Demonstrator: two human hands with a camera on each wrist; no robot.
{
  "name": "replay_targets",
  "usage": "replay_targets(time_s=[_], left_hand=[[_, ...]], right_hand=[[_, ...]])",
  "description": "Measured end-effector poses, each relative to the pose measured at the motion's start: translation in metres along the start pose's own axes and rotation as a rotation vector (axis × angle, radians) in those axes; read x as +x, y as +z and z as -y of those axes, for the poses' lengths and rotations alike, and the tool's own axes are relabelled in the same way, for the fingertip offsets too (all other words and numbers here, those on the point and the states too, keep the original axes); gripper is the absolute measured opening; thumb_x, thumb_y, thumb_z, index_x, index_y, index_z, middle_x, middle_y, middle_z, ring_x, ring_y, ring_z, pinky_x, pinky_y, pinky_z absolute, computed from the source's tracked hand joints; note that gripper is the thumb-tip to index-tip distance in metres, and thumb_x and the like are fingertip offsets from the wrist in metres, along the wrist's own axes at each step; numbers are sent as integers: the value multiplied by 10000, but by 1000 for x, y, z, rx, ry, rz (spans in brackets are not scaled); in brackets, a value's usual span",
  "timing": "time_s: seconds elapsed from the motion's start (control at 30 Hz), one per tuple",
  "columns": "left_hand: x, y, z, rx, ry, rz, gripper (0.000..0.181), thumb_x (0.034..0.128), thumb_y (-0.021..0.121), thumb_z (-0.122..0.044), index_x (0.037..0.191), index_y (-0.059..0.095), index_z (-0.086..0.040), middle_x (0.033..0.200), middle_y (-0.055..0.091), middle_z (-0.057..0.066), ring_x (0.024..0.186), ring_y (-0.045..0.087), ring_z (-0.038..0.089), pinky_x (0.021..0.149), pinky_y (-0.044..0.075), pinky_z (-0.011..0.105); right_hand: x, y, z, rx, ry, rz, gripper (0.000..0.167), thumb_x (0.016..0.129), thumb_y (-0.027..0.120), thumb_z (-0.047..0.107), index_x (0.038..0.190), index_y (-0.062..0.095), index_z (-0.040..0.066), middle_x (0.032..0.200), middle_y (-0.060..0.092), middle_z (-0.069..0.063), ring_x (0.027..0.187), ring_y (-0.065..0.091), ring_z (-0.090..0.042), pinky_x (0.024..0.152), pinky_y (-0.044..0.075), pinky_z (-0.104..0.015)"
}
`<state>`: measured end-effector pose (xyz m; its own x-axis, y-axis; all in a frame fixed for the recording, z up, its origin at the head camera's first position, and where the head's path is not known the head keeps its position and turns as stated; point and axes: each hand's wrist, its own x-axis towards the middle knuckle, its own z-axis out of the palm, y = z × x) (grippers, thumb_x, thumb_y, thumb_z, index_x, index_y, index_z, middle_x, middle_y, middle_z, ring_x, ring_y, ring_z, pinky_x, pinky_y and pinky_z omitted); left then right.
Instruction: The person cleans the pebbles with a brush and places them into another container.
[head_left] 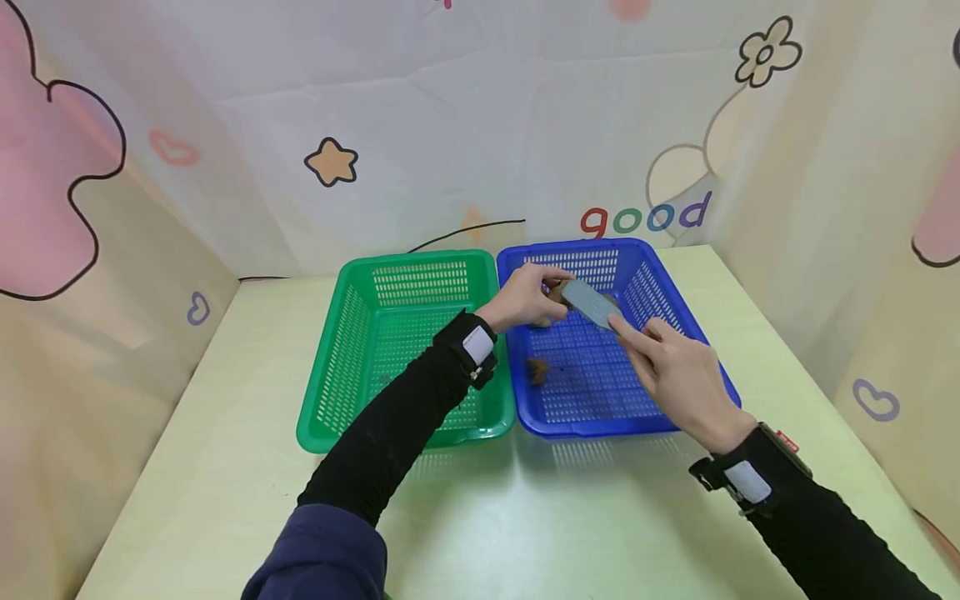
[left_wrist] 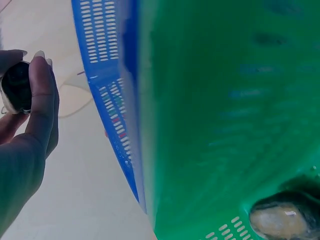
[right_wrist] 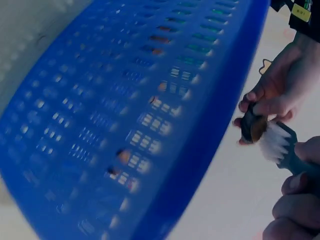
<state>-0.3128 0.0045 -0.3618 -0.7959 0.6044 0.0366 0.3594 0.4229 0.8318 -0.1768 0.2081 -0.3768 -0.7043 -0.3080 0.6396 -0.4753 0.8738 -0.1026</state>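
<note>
My left hand (head_left: 522, 296) holds a dark rounded lump (left_wrist: 17, 87) between thumb and fingers, over the blue basket (head_left: 600, 432). The lump has a brown patch; whether it is a shell or a stone, I cannot tell. My right hand (head_left: 678, 379) grips a scrubbing brush (head_left: 590, 302) with a blue-grey back and white bristles. In the right wrist view the bristles (right_wrist: 275, 143) touch the brown side of the lump. A brown lump (head_left: 537, 371) lies inside the blue basket, and others are partly hidden behind my left hand.
A green basket (head_left: 315, 433) stands against the blue one on its left. In the left wrist view a dark, wet-looking lump with a tan face (left_wrist: 280, 221) lies in it. Both baskets stand on a pale table (head_left: 480, 525), with a printed curtain (head_left: 450, 125) behind.
</note>
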Motion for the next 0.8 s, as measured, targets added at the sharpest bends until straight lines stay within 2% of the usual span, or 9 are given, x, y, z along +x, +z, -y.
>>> replay_targets(time_s=[0.1, 0.23, 0.33, 0.47, 0.57, 0.7, 0.8], left_hand=[[0, 0, -1, 9, -18, 1, 552, 827, 676, -44, 1361, 554, -108, 1271, 602, 109, 951, 593, 168, 633, 474, 193], [1, 2, -3, -38, -11, 14, 439, 818, 670, -17, 1251, 624, -71, 1105, 671, 111, 773, 629, 120, 569, 431, 191], [1, 3, -1, -62, -5, 8, 431, 812, 670, -9, 1237, 634, -74, 1029, 683, 117, 696, 636, 121, 568, 469, 195], [0, 2, 3, -76, -33, -3, 558, 816, 675, -8, 1355, 558, -96, 1187, 626, 135, 824, 666, 179, 696, 573, 273], [-1, 1, 4, -78, -48, 0, 562, 824, 676, -10, 1364, 547, -102, 1261, 573, 133, 901, 668, 207, 752, 584, 319], [-1, 1, 2, -80, -49, 8, 571, 823, 680, -12, 1371, 541, -93, 1265, 575, 140, 853, 689, 205, 712, 577, 273], [-1, 4, 3, -91, -41, 20, 578, 816, 673, -3, 1373, 538, -79, 1230, 612, 155, 797, 704, 200, 678, 566, 241]], right_hand=[[0, -2, -5, -16, 41, 11, 394, 850, 695, 44, 1238, 665, 101, 659, 375, -34, 515, 252, -94, 436, 216, -206], [9, 2, -1, 7, 82, 6, 359, 892, 664, 76, 1251, 655, 97, 653, 374, -44, 516, 266, -112, 435, 230, -219], [7, 3, 3, 29, 49, 11, 386, 880, 674, 57, 1262, 649, 105, 658, 368, -33, 526, 251, -91, 445, 223, -207], [-3, -2, -2, 22, 19, 32, 417, 838, 706, 28, 1246, 660, 102, 661, 362, -16, 522, 238, -73, 443, 212, -194], [-3, -5, -7, 8, 65, 25, 380, 844, 702, 31, 1218, 677, 90, 641, 352, -20, 512, 244, -92, 435, 205, -207], [4, 0, -5, 33, 117, 10, 343, 891, 663, 60, 1232, 668, 93, 639, 367, -37, 526, 264, -110, 440, 212, -222], [3, 4, 0, 66, 94, 13, 368, 883, 671, 53, 1249, 658, 97, 656, 388, -28, 533, 272, -88, 448, 228, -205]])
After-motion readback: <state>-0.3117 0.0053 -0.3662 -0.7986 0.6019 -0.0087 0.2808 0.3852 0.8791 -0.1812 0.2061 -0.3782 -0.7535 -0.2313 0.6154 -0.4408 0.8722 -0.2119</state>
